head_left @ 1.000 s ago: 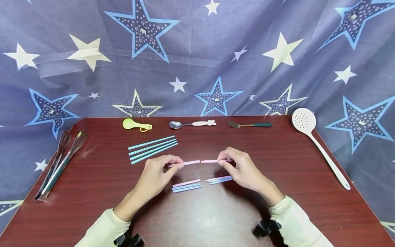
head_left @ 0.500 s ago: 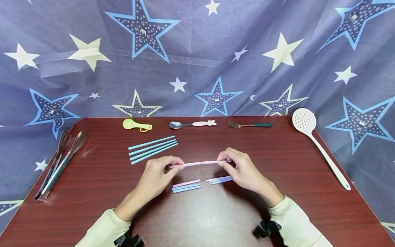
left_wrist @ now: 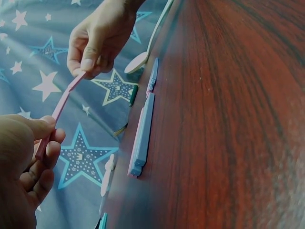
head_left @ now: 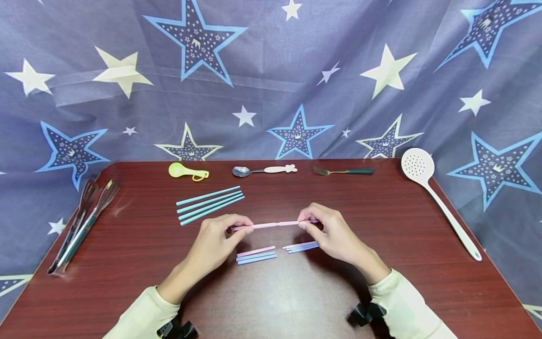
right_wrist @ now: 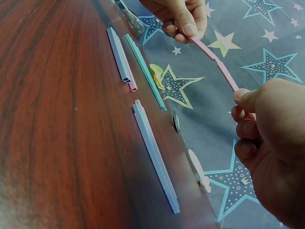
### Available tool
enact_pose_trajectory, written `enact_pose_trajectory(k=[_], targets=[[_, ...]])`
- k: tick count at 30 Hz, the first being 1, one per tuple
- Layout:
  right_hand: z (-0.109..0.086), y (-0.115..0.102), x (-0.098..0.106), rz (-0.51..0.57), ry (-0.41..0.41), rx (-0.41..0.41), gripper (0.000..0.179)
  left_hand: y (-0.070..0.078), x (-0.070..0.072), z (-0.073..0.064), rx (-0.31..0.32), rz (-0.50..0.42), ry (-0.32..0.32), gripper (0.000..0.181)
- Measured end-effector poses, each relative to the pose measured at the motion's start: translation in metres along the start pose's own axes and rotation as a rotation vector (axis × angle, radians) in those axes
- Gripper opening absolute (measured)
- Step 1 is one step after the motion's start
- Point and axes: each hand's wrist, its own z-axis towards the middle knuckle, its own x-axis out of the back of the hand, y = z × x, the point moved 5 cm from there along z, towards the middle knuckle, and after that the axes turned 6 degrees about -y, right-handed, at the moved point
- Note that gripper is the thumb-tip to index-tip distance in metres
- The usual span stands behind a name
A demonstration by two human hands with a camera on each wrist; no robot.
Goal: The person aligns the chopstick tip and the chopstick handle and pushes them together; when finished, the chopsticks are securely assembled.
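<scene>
My left hand point(head_left: 218, 235) pinches a slim pink chopstick section point(head_left: 263, 226) between thumb and fingers above the table. Opposite it, my right hand point(head_left: 336, 233) pinches a second pink chopstick section point(head_left: 289, 223). Their inner ends meet end to end, and the right wrist view shows a slight bend at the joint point(right_wrist: 215, 59). Below the left hand lie one pink and two blue sections point(head_left: 256, 258), with hollow square ends. More pink and blue sections point(head_left: 299, 247), with narrower plug ends, lie beside the right hand, which partly covers them in the head view.
Several longer teal chopsticks point(head_left: 210, 205) lie beyond my left hand. Along the back edge are a yellow-green measuring spoon point(head_left: 182, 170), a spoon point(head_left: 271, 170) and a fork point(head_left: 349, 172). Tongs-like metal utensils point(head_left: 84, 226) lie left; a white skimmer point(head_left: 440, 202) lies right.
The small gap between the two pink chopstick sections has closed; their ends now meet. The hands have hardly moved, and the other things lie where they were.
</scene>
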Motion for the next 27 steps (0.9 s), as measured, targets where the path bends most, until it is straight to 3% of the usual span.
enact_pose_trajectory(k=[12,21,27], targets=[[-0.0010,0.0008,-0.0015,0.008,-0.013,-0.010,0.007,0.0013,-0.0021,-0.0007,-0.014,-0.013,-0.008,0.011],[-0.0015,-0.0001,-0.0049,0.006,-0.019,0.009,0.011,0.0013,-0.0025,-0.0010,-0.017,-0.007,-0.012,0.007],[-0.0012,-0.0017,-0.0057,-0.007,-0.014,0.024,0.010,0.0028,-0.0037,-0.0019,-0.025,-0.005,0.012,0.011]])
